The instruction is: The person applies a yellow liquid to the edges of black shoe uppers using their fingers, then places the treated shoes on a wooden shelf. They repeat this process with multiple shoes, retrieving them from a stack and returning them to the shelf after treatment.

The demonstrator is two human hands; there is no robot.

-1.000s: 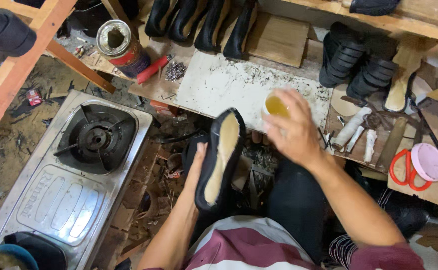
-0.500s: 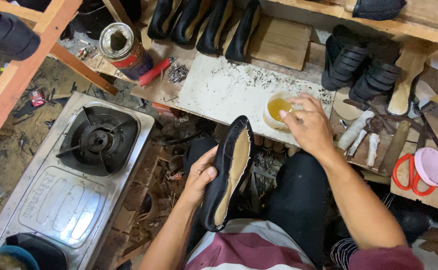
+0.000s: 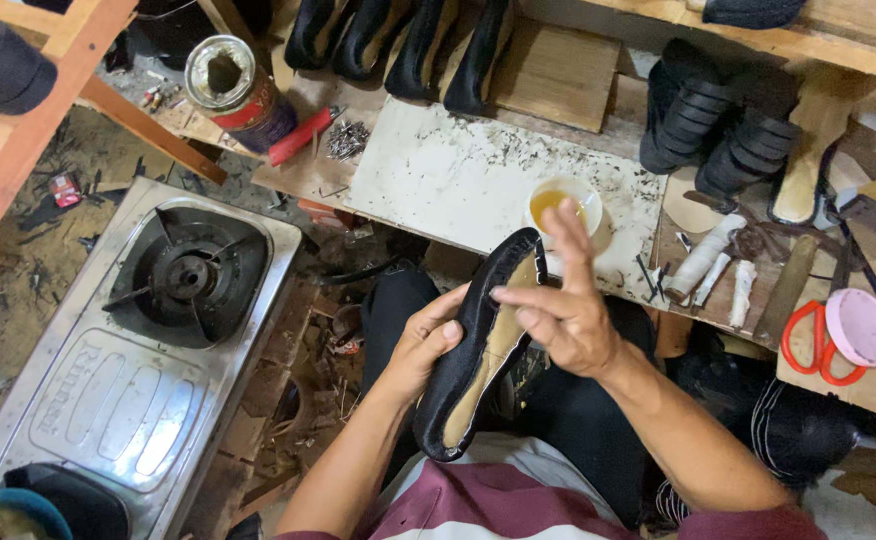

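View from above a seated person at a cluttered workshop bench. At far left, a steel single-burner gas stove sits on the littered floor. Above it, on the bench, stands an open tin can next to a red-handled tool and a small heap of nails. In the middle, over the person's lap, the left hand is clamped around the side of a black shoe upper with a tan insole facing up, thumb pressed on its edge. The right hand is spread open, gripping nothing, its fingertips touching the shoe's rim near the toe. Just beyond the toe, a small white bowl of yellow glue rests on the bench. Farther right lie black soles, rolled white strips, red scissors and a pink lid.
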